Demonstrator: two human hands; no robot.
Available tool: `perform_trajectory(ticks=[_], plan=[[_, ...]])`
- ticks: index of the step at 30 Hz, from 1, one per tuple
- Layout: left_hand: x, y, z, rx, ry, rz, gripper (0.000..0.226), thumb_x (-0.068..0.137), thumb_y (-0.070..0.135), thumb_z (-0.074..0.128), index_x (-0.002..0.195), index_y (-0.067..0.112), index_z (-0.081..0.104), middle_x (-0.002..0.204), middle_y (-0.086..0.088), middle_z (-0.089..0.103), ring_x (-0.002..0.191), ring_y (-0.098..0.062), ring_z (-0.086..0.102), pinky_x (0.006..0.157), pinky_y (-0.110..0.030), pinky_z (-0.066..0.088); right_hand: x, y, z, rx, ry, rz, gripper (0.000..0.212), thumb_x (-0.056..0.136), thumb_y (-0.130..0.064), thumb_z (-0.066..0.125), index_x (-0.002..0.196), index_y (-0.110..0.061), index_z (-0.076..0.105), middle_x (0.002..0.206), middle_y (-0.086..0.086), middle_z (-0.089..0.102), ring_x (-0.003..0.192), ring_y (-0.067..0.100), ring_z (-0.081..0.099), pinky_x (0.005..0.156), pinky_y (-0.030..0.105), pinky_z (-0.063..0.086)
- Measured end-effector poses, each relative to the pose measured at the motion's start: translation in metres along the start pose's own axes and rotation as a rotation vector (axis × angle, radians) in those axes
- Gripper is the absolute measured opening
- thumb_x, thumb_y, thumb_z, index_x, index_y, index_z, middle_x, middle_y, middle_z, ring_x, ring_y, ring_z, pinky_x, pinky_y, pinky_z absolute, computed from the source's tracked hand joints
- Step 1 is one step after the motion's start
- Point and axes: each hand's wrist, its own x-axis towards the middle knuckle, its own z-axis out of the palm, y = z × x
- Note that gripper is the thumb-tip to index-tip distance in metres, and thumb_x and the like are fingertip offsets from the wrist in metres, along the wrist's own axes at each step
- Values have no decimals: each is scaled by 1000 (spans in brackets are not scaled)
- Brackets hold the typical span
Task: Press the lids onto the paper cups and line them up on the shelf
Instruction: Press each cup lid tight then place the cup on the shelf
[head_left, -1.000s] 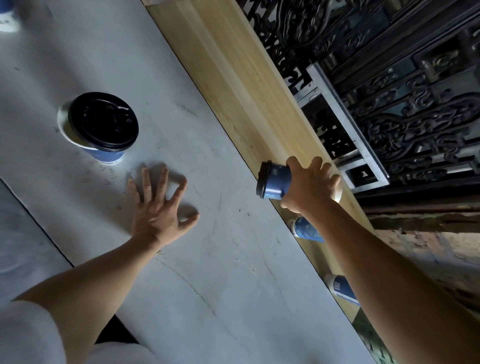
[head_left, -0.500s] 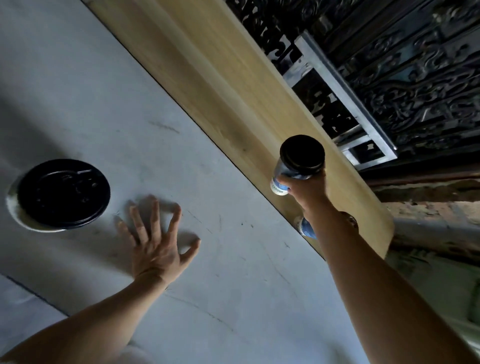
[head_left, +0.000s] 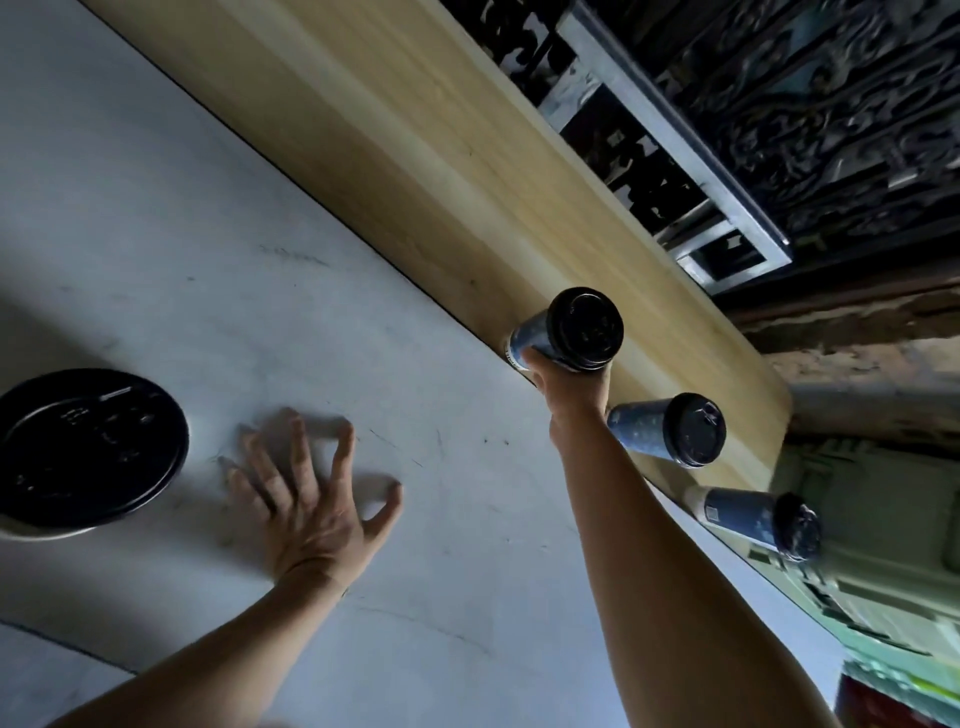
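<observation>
My right hand (head_left: 563, 383) grips a blue paper cup with a black lid (head_left: 571, 330) over the front edge of the wooden shelf (head_left: 441, 156). Two more lidded blue cups stand in a row to its right, one (head_left: 667, 428) close by and another (head_left: 763, 519) past the shelf's end. My left hand (head_left: 311, 493) rests flat on the white table (head_left: 182, 234) with fingers spread. A lidded cup (head_left: 88, 452) stands at the table's left edge, seen from above.
Behind the shelf runs a dark carved screen (head_left: 805, 104) with a metal frame (head_left: 675, 140). A greenish crate (head_left: 857, 545) sits low at the right, beyond the shelf's end.
The right hand has turned the cup upright and lowered it toward the shelf. The view has swung so both cups to the right now show. The left hand has stayed flat on the table.
</observation>
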Motion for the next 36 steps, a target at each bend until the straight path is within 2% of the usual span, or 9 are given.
perform_trajectory(ticks=[3, 7, 11, 18, 22, 27, 32, 34, 36], plan=[[2, 0, 1, -3, 0, 1, 90, 72, 75, 54, 149, 32, 42, 168, -16, 15, 152, -54, -5, 119, -70, -4, 1, 0, -1, 55, -44, 38, 81, 62, -6, 88, 131, -26, 50, 116, -5, 64, 112, 20, 63, 93, 45, 58], [3, 1, -1, 0, -2, 5, 89, 72, 75, 55, 149, 31, 43, 167, -17, 14, 151, -54, -5, 119, -69, -5, -5, 4, -2, 61, -62, 44, 86, 67, -6, 86, 136, -30, 41, 115, -10, 57, 98, 12, 61, 68, 29, 59], [4, 2, -9, -15, -49, -10, 91, 72, 77, 51, 150, 31, 41, 166, -19, 14, 150, -55, -4, 119, -68, -8, -21, 18, -15, 20, -118, 134, 72, 74, -11, 83, 127, -29, 39, 122, -1, 51, 78, 10, 59, 80, 35, 60], [5, 3, -21, 1, -164, -8, 86, 78, 81, 43, 149, 34, 33, 166, -21, 8, 149, -53, -11, 116, -65, -16, -85, 64, -65, -332, -439, 121, 55, 82, -22, 77, 131, -23, 52, 109, 4, 62, 79, 15, 61, 89, 42, 59], [6, 5, -44, 35, -306, 29, 79, 82, 70, 59, 148, 33, 34, 165, -22, 12, 150, -55, 2, 121, -63, 2, -137, 123, -93, -740, -563, -52, 55, 85, -28, 72, 137, -26, 54, 124, 10, 61, 110, 28, 63, 94, 35, 52], [-47, -28, -85, 188, -548, 261, 74, 86, 57, 64, 149, 32, 33, 168, -8, 8, 150, -40, 15, 114, -54, 35, -219, 222, -117, -1064, -598, -300, 65, 88, -26, 64, 148, -35, 39, 162, 0, 8, 137, 36, 28, 107, 37, 43], [-114, -68, -119, 225, -746, 227, 67, 97, 47, 55, 155, 21, 32, 168, -7, 12, 153, -32, 15, 119, -46, 32, -275, 272, -133, -1127, -643, -381, 85, 85, -18, 62, 155, -37, 18, 166, 3, -11, 149, 37, 4, 109, 43, 44], [-130, -76, -135, 210, -810, 183, 50, 100, 38, 53, 143, 13, 47, 157, -12, 35, 141, -27, 40, 108, -37, 43, -284, 275, -139, -1127, -667, -385, 84, 85, -17, 60, 155, -37, 19, 166, 5, -8, 148, 38, 8, 109, 43, 43], [-144, -85, -147, 157, -848, 141, 18, 99, 28, 49, 105, 12, 56, 106, -9, 55, 92, -17, 55, 74, -27, 43, -287, 273, -141, -1141, -664, -377, 77, 85, -17, 61, 151, -36, 28, 163, 5, 3, 143, 37, 19, 104, 42, 46]])
